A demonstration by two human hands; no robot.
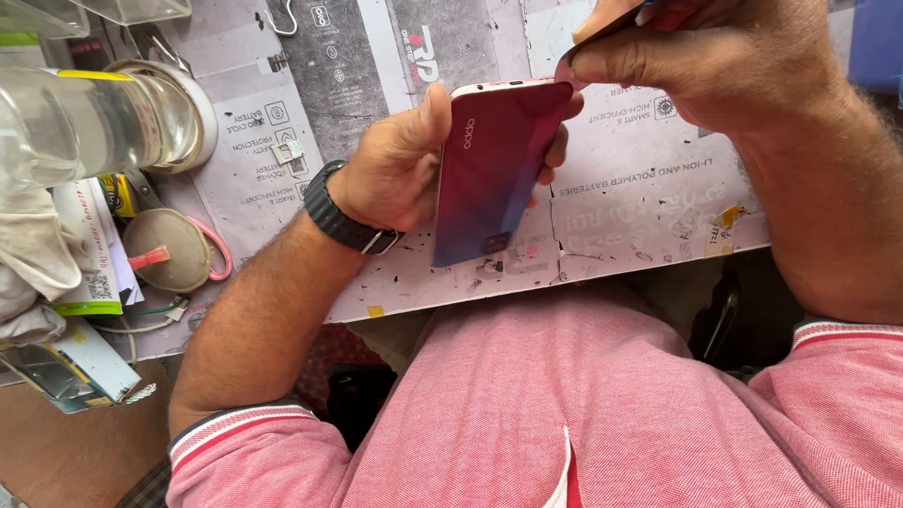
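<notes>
Over on the far left, a clear glass bottle [71, 126] lies on its side beside a white cloth [16, 259], with a small round dish [166, 249] and loose papers crowding that end of the workbench mat [634, 190]. Moving right, the left hand [399, 167], a dark watch [345, 220] on its wrist, is closed around a phone [494, 170] with a red-to-purple back, holding it tilted just above the mat, thumb along its left edge. At the phone's upper right corner, the right hand [699, 52] pinches a thin flat pick [604, 34] between thumb and finger, its tip touching the seam. To my eye the step in hand is starting the back cover loose at that corner; the next move would call for a shallow, steady slide along the edge without levering hard. Open room lies on the bare mat to the right of the phone; the left side is cluttered, and a blue tray [884, 44] borders the far right corner.
</notes>
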